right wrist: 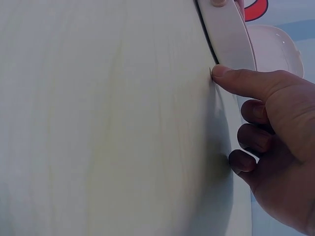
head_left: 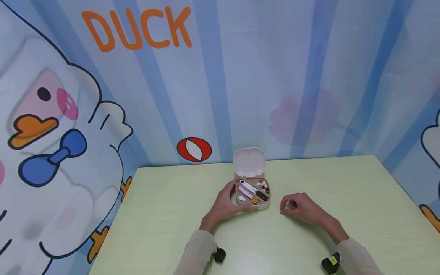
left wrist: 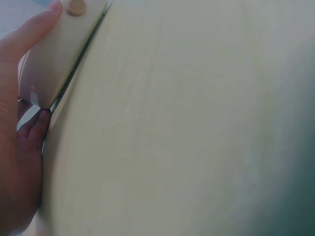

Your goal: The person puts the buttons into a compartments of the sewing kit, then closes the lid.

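A small pale sewing kit box [head_left: 262, 207] sits on the table with its lid [head_left: 249, 162] raised. In its tan tray lie a black-handled tool [head_left: 260, 195], a pink-and-white stick [head_left: 245, 191], a gold round piece [head_left: 254, 199], white pieces [head_left: 242, 198] and several coloured buttons [head_left: 262, 186]. My left hand [head_left: 225, 202] grips the box's left side, thumb at the front near a round button catch [left wrist: 76, 7]. Right of the box, apart from it, my right hand [head_left: 303, 208] pinches thumb against index finger. A thin pale sliver [right wrist: 210, 73] shows at the thumb tip, too small to identify.
The light wooden table [head_left: 165, 214] runs back to a blue striped cloth wall [head_left: 247, 76] with duck drawings. The raised lid stands close to that wall. Black wrist devices [head_left: 219, 255] show at both sleeves.
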{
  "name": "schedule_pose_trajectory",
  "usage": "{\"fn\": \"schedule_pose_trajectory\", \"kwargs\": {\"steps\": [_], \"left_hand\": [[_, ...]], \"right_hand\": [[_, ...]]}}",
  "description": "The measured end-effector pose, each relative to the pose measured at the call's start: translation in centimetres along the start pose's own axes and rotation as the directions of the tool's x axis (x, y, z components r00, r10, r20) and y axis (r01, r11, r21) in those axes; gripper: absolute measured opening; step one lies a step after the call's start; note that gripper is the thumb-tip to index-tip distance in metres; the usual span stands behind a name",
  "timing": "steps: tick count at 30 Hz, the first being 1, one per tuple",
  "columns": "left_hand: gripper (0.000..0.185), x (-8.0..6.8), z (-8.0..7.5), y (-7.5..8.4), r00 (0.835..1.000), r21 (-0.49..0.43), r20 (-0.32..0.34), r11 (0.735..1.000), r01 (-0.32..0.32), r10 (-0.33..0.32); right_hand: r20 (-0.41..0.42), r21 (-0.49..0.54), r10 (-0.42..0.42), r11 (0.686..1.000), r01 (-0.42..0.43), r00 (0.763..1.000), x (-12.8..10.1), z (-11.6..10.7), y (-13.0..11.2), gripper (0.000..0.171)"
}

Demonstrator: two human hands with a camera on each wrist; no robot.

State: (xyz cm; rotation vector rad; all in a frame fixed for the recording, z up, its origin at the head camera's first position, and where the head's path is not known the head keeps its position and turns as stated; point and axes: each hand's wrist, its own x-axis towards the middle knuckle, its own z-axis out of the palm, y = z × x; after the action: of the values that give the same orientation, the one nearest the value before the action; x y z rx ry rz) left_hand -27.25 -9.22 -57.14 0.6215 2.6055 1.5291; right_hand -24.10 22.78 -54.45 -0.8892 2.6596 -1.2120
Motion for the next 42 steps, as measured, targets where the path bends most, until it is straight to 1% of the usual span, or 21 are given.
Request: {"fn": "schedule_pose_trajectory", "kwargs": {"steps": [4, 7, 11, 15, 18, 26, 33, 38, 42], "left_hand": [[0.109, 0.0, 0.0, 0.1, 1.000, 0.001, -0.002, 1.000, 0.001, -0.001], [0.109, 0.0, 0.0, 0.1, 1.000, 0.002, -0.002, 1.000, 0.004, -0.004], [0.109, 0.0, 0.1, 0.1, 1.000, 0.001, -0.002, 1.000, 0.005, -0.005], [0.109, 0.0, 0.0, 0.1, 1.000, 0.003, -0.005, 1.000, 0.002, -0.002], [0.109, 0.0, 0.0, 0.1, 1.000, 0.003, -0.004, 1.000, -0.001, 0.001], [0.109, 0.0, -0.1, 0.2, 1.000, 0.000, 0.003, 1.000, -0.007, 0.007], [0.110, 0.0, -0.2, 0.3, 1.000, 0.003, 0.009, 1.000, -0.002, 0.002], [0.110, 0.0, -0.2, 0.3, 1.000, 0.003, 0.012, 1.000, -0.008, 0.008], [0.110, -0.1, -0.3, 0.3, 1.000, -0.010, 0.010, 1.000, -0.019, 0.019]], "right_hand": [[0.011, -0.013, 0.017, 1.000, -0.017, 1.000, 0.2, -0.2, -0.2, 0.007], [0.012, -0.020, 0.009, 1.000, -0.009, 1.000, 0.4, -0.5, -0.4, 0.007], [0.001, -0.028, -0.003, 1.000, 0.003, 1.000, 0.9, -0.9, -0.7, 0.007], [-0.007, -0.051, 0.017, 0.999, -0.017, 1.000, 1.5, -1.4, -0.8, 0.008], [-0.019, -0.058, 0.022, 0.998, -0.023, 1.000, 2.0, -1.7, -1.0, 0.006], [-0.042, -0.035, 0.026, 0.999, -0.028, 0.999, 4.1, -2.2, -1.7, 0.004], [-0.057, 0.026, 0.044, 0.999, -0.042, 0.997, 6.0, -1.3, -1.8, 0.002], [-0.073, 0.031, 0.079, 0.997, -0.077, 0.994, 7.1, -0.3, -1.8, 0.010], [-0.081, 0.038, 0.106, 0.994, -0.103, 0.991, 8.0, 0.1, -2.1, 0.005]]}}
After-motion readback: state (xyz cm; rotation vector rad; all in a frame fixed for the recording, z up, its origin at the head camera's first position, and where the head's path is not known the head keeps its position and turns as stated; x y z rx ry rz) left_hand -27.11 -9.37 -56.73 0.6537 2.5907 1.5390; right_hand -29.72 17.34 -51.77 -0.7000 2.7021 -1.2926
